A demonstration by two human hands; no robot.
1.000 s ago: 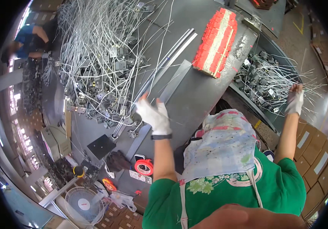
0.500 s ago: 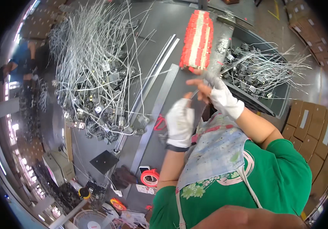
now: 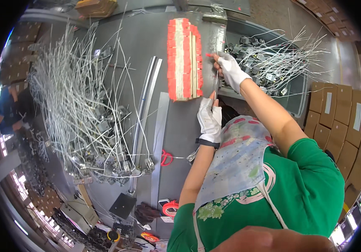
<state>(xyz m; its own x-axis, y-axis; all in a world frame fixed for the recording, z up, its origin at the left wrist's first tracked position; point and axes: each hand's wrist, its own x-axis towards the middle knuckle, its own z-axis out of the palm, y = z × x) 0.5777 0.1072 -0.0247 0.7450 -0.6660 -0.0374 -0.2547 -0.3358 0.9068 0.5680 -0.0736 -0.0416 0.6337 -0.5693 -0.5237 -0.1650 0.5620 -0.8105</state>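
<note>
Both my hands wear white fingerless gloves. My left hand (image 3: 209,122) is closed around a thin pale wire (image 3: 217,82) at the table's near right edge. Farther up, my right hand (image 3: 230,69) pinches the same wire, which runs taut between the hands. A small red tab (image 3: 209,55) sticks out at the right fingertips; whether it is fixed to the wire I cannot tell. Below the left wrist a small grey fitting (image 3: 192,155) shows, partly hidden by the forearm. Left of my hands lies a long block of stacked cream and red pieces (image 3: 179,63).
A large heap of white wires with grey fittings (image 3: 92,122) covers the table's left. On the right, a grey bin (image 3: 300,103) holds more. Metal strips (image 3: 159,143), red-handled scissors (image 3: 166,158), a red tape roll (image 3: 170,208) and a black plate (image 3: 122,206) lie around. Cartons (image 3: 335,109) stand right.
My right hand has moved away from the left, and the wire now stretches between them. The view has shifted, so the table things sit lower and farther left.
</note>
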